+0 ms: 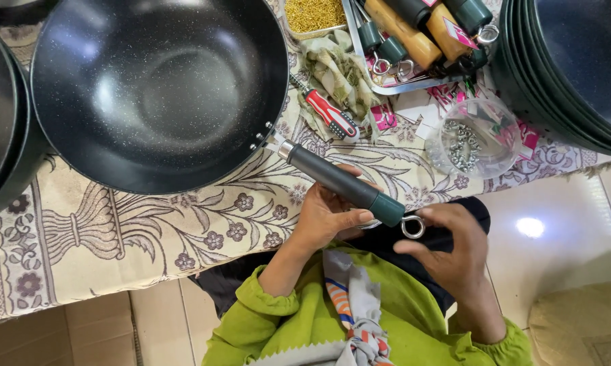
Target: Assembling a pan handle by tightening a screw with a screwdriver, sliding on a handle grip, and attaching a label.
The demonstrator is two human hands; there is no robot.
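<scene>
- Left hand (326, 213) curled under the middle of a dark grey pan handle (339, 181), thumb lying along its near side; a closed grip on it.
- Right hand (451, 247) at the handle's green end cap, fingertips pinched on the metal hanging ring (412, 227) that sticks out of it; fingers otherwise loosely bent.
- Handle runs on a slant from the ring end, over the person's lap, up to a silver collar that sits just beside the rim of a large black speckled wok (160, 91). Whether collar and wok bracket are touching, cannot tell.
- Wok rests on the tabletop (115, 230), which is covered in a beige cloth with a brown floral print.
- Red and white screwdriver (326, 108) lies on the cloth right of the wok, next to a crumpled green-patterned rag (343, 74).
- Clear plastic bowl (475, 139) with small metal rings and screws in it, well right of the screwdriver.
- Metal tray (414, 41) at the top with more handles, green and yellow-brown.
- Small container of gold-coloured bits (313, 15) at the top edge.
- Stacks of dark pans at far left (0, 122) and far right (570, 68).
- Person wears lime-green sleeves.
</scene>
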